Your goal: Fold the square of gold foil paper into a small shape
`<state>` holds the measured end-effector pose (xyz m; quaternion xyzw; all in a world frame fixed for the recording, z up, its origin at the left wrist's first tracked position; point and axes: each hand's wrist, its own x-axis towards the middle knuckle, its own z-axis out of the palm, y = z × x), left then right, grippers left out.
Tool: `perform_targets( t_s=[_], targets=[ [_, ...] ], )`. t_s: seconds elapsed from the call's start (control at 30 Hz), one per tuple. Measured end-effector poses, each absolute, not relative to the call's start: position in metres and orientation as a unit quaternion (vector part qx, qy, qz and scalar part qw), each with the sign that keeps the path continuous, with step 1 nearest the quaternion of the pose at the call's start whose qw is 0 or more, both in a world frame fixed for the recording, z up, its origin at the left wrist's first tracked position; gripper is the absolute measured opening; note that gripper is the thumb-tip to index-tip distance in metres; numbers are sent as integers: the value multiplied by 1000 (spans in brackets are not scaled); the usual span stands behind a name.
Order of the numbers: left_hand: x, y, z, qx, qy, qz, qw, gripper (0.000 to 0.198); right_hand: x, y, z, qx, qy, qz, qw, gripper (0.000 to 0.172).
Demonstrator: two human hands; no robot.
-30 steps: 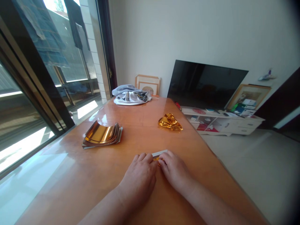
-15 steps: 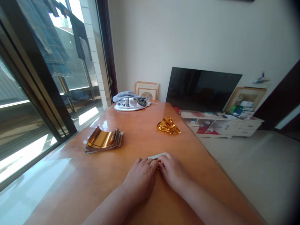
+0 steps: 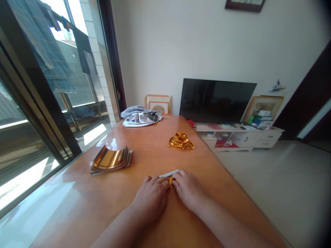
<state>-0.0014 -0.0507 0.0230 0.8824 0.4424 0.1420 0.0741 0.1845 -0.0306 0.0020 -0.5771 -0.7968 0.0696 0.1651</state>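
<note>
Folded gold paper (image 3: 170,181) lies on table (image 3: 144,162), just ahead of both hands | its white edge runs left-right | left hand (image 3: 152,196), right hand (image 3: 188,189) palm-down, fingertips pinching it, equally near.

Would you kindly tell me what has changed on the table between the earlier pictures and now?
Hardly anything moved. The left hand and right hand keep their grip on the small gold sheet, fingertips meeting over it, with slight finger shifts. Only the view tilted upward. The stack of gold sheets, the crumpled gold foil and the cloth bundle lie where they were on the table.
</note>
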Motion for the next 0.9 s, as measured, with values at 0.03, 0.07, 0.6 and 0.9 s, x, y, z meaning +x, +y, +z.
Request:
perform_targets(
  t_s=[0.03,0.07,0.6,0.9],
  targets=[
    [-1,-51,24,883,442,139,74,26,187,-31,3,-576,-797,75,166,16],
    [-1,-51,25,884,442,135,74,26,191,-31,3,-574,-797,82,168,16],
    [-1,-52,31,888,440,116,67,26,213,-51,26,-476,-871,93,73,44],
    [1,-52,31,885,445,119,70,27,205,-62,32,-486,-872,53,10,47]
  ],
)
